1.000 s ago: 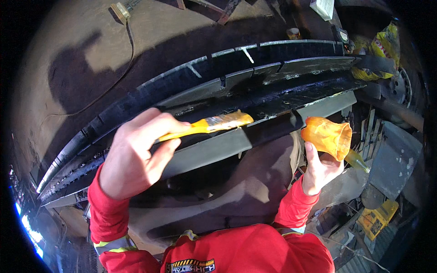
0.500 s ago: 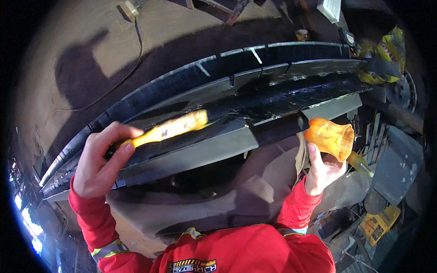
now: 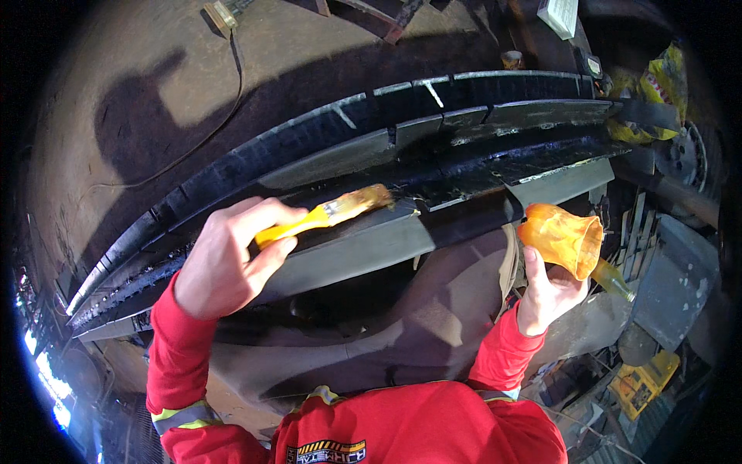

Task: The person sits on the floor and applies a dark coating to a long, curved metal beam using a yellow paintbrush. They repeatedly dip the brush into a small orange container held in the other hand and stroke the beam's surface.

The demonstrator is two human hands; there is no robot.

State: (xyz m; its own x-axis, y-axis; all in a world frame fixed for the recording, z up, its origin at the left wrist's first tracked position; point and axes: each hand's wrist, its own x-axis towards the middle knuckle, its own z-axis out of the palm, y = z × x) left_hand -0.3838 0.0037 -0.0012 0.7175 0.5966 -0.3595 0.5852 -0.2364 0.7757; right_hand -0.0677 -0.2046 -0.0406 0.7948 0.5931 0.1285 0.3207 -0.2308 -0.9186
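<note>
Yellow brush point(image 3: 328, 211) pinched in your curled left hand point(image 3: 232, 253) over the beam point(image 3: 495, 166), tilted cup point(image 3: 558, 238) gripped in your right hand point(image 3: 546, 298) beside it; extra tilt could spill any contents.

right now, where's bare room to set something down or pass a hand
The floor between the cable and reddish frame, beyond the long metal piece, looks bare. A hand might pass between the brush and orange container. Crowded: right of the right hand, around the grey sheet and yellow object.
</note>
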